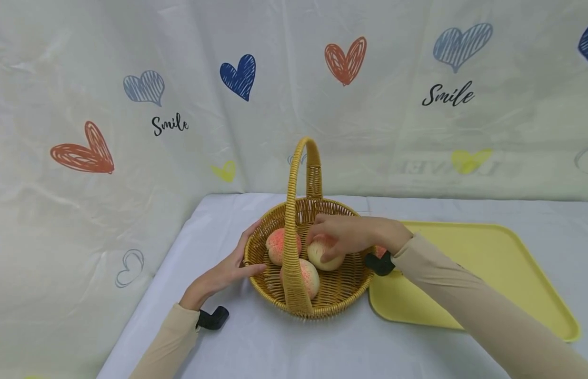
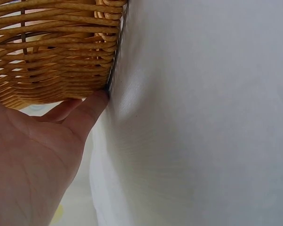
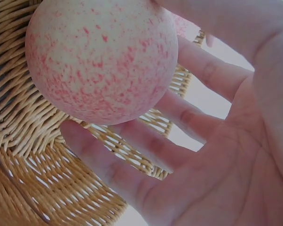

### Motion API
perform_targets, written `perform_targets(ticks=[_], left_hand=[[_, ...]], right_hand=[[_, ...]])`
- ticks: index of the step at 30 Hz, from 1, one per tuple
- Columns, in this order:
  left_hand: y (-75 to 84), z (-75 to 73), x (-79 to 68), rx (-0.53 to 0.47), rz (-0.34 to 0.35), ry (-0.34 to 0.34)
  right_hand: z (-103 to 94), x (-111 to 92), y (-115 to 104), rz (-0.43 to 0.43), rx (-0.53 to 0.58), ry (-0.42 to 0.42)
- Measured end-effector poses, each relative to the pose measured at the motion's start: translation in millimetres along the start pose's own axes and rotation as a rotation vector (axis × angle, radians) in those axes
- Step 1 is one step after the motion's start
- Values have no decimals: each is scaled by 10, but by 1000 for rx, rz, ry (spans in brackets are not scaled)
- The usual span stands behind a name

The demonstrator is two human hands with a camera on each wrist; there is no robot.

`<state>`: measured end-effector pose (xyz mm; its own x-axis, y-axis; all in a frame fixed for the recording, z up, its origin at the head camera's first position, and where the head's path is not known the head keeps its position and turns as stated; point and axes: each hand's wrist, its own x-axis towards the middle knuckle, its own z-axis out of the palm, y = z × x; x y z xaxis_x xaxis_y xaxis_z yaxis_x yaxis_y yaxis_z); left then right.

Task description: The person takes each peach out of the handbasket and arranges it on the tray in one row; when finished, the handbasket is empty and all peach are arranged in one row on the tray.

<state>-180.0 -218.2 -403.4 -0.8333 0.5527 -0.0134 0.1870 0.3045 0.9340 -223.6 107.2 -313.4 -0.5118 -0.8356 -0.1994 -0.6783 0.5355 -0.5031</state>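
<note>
A round wicker basket (image 1: 338, 298) with a tall arched handle stands on the table, several peaches in and about it. My left hand (image 1: 229, 271) holds the basket's left side, thumb over the rim; in the left wrist view its fingers (image 2: 87, 113) touch the lower woven wall. Inside the basket, my right hand (image 1: 343, 234) grips a pale peach (image 3: 104, 61) flecked with pink, fingers and thumb about it. Two more peaches lie left of that hand: a pinker one (image 1: 276, 246) at the back and a paler one (image 1: 310, 279) partly behind the handle.
Right of the basket lies a yellow tray (image 1: 483, 252), partly covered by the right forearm. A bit of pink (image 1: 380, 251) shows beside the right wrist, mostly hidden. White cloth (image 1: 322, 347) covers the table, and a heart-printed curtain (image 1: 284, 95) hangs behind.
</note>
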Motion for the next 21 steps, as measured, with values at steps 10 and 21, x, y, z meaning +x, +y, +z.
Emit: perform_targets(ticks=[10, 21], left_hand=[[-11, -5, 14, 20, -9, 12], [-28, -7, 7, 13, -7, 13]], right_hand=[[25, 7, -64, 97, 83, -123], [83, 13, -112, 44, -63, -121]])
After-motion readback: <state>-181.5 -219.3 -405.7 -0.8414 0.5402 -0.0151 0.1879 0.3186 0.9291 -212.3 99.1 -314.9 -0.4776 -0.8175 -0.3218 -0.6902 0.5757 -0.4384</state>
